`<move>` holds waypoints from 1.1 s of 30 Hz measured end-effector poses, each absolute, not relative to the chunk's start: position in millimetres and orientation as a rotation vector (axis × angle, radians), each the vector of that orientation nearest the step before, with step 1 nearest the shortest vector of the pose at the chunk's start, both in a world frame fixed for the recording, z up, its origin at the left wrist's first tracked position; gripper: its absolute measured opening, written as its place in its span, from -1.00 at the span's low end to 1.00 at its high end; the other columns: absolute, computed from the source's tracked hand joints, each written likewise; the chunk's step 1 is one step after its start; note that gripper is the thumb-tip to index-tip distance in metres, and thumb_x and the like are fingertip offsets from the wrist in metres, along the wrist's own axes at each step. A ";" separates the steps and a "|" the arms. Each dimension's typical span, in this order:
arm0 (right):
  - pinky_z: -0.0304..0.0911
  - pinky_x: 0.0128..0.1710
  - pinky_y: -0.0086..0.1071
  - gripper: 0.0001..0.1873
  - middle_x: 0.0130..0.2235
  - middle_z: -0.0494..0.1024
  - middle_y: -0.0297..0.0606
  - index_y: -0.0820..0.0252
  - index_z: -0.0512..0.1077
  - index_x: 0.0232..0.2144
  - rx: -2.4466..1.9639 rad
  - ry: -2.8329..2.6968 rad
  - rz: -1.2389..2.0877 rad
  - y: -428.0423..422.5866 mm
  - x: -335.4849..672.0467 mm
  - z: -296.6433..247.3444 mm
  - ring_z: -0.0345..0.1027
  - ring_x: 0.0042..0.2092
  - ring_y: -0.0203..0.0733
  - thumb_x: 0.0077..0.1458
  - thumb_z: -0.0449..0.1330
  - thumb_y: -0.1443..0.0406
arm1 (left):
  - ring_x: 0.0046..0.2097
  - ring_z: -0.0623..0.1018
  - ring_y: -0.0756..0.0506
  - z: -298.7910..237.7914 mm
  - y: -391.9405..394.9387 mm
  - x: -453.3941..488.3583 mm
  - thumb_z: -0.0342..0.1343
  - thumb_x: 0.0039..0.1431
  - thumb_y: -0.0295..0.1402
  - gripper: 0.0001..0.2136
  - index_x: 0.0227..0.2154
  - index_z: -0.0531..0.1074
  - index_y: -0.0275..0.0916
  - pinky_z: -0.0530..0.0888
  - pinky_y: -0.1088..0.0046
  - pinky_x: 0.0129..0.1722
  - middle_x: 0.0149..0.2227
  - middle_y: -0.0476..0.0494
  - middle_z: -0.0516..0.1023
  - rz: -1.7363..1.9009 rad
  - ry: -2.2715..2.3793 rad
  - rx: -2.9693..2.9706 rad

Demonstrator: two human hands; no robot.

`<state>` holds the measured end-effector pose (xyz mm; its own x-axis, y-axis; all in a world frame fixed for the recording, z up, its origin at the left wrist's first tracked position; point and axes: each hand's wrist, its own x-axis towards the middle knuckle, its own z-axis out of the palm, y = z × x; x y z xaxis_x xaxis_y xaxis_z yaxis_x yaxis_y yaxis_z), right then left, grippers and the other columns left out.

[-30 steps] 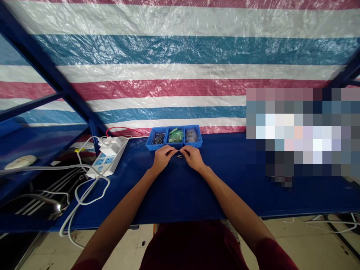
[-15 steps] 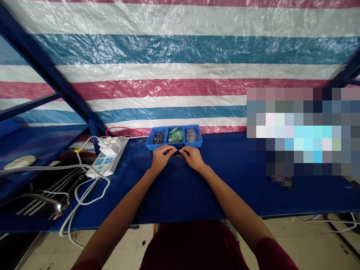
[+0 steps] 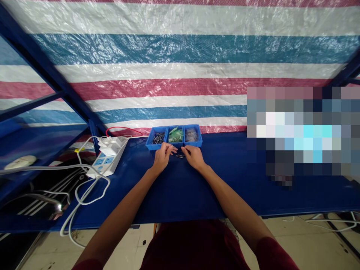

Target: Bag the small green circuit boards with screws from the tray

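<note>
My left hand (image 3: 164, 154) is over the blue tabletop, in front of the left bin, its fingers apart with nothing visible in them. My right hand (image 3: 194, 155) is a short way to the right, thumb and fingers pinched together; whatever is between them is too small to make out. A few thin, dark metal pins (image 3: 179, 156) lie on the table between the hands. Just behind stand three joined blue bins: the left bin (image 3: 150, 144) has many small metal pins, the middle one (image 3: 175, 143) green plastic bags, the right one (image 3: 200, 139) clear plastic bags.
A white power strip (image 3: 109, 167) with plugs and looping white cables (image 3: 80, 187) lies on the left. A blue metal frame (image 3: 42, 63) and a striped plastic sheet (image 3: 174, 71) rise behind the table (image 3: 180, 198). The right side is pixelated.
Half a second ago my fingertips met over the pins. Now the hands are apart, and my left fingers have spread. The bins have not moved.
</note>
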<state>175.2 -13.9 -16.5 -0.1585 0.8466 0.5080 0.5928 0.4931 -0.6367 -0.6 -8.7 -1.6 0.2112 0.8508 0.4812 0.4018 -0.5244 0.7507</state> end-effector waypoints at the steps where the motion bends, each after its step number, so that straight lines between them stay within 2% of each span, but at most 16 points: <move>1: 0.14 -0.35 -0.42 -0.58 -0.46 0.51 -0.25 0.17 0.41 -0.50 -1.195 -1.862 0.367 -14.0 175.3 -16.3 0.37 -0.40 -0.24 0.29 -0.06 0.14 | -0.31 0.60 -0.05 -0.6 -9.4 -0.4 -0.13 0.32 -0.15 -0.77 -0.29 0.22 -0.22 0.54 0.41 -0.32 -0.25 -0.20 0.59 1.270 1.164 2.040; 6: 0.14 -0.34 -0.42 -0.59 -0.46 0.50 -0.26 0.17 0.41 -0.50 -1.189 -1.867 0.372 -13.7 175.1 -16.1 0.36 -0.40 -0.24 0.29 -0.06 0.15 | -0.31 0.59 -0.04 3.4 -11.0 -0.6 -0.12 0.32 -0.17 -0.76 -0.28 0.27 -0.23 0.52 0.43 -0.32 -0.25 -0.18 0.57 1.267 1.181 2.091; 13: 0.14 -0.33 -0.41 -0.57 -0.46 0.50 -0.25 0.18 0.42 -0.50 -1.186 -1.850 0.379 -13.1 174.9 -17.3 0.37 -0.39 -0.24 0.29 -0.06 0.14 | -0.49 0.47 0.03 -2.0 -7.1 -7.2 -0.13 0.32 -0.17 -0.72 -0.29 0.39 -0.22 0.43 0.50 -0.35 -0.47 -0.01 0.50 1.210 1.305 2.283; 18: 0.15 -0.32 -0.42 -0.57 -0.47 0.49 -0.27 0.19 0.41 -0.50 -1.186 -1.844 0.375 -13.7 175.9 -17.3 0.35 -0.41 -0.25 0.29 -0.06 0.14 | -0.31 0.55 -0.05 -4.3 -5.1 -7.4 -0.03 0.28 -0.16 -0.72 -0.31 0.48 -0.22 0.44 0.46 -0.24 -0.34 -0.10 0.58 1.292 1.226 2.398; 20: 0.16 -0.32 -0.42 -0.58 -0.47 0.49 -0.27 0.19 0.42 -0.49 -1.185 -1.837 0.378 -14.4 175.8 -15.9 0.35 -0.41 -0.25 0.28 -0.06 0.14 | -0.30 0.55 -0.05 -3.2 -5.3 -5.9 -0.03 0.29 -0.19 -0.73 -0.33 0.49 -0.23 0.45 0.46 -0.23 -0.34 -0.11 0.58 1.324 1.180 2.409; 25: 0.21 -0.27 -0.41 -0.69 -0.32 0.54 -0.23 0.19 0.47 -0.30 -1.114 -1.797 0.393 -16.4 174.4 -12.4 0.38 -0.32 -0.23 0.26 -0.02 0.17 | -0.27 0.55 -0.05 -0.7 -7.2 -3.0 -0.04 0.29 -0.23 -0.76 -0.27 0.50 -0.22 0.47 0.44 -0.20 -0.28 -0.13 0.57 1.338 1.149 2.354; 28: 0.22 -0.28 -0.42 -0.73 -0.36 0.53 -0.24 0.20 0.48 -0.24 -1.084 -1.804 0.414 -16.7 173.2 -13.2 0.36 -0.35 -0.24 0.22 0.05 0.18 | -0.39 0.53 -0.01 -2.2 -7.9 -3.1 -0.02 0.28 -0.23 -0.77 -0.22 0.48 -0.22 0.47 0.48 -0.31 -0.34 -0.09 0.57 1.321 1.176 2.267; 33: 0.20 -0.30 -0.42 -0.74 -0.37 0.53 -0.24 0.20 0.49 -0.30 -1.028 -1.863 0.436 -16.1 172.2 -16.4 0.36 -0.36 -0.25 0.22 0.06 0.19 | -0.54 0.44 0.05 -3.7 -9.3 -2.9 0.02 0.25 -0.21 -0.78 -0.23 0.47 -0.23 0.43 0.54 -0.43 -0.51 0.01 0.51 1.323 1.186 2.169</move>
<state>172.2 -16.1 -16.4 -0.2150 0.8013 0.5583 0.4701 0.5860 -0.6600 -2.9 -9.3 -3.7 0.2197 0.7924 0.5691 0.4798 -0.5957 0.6441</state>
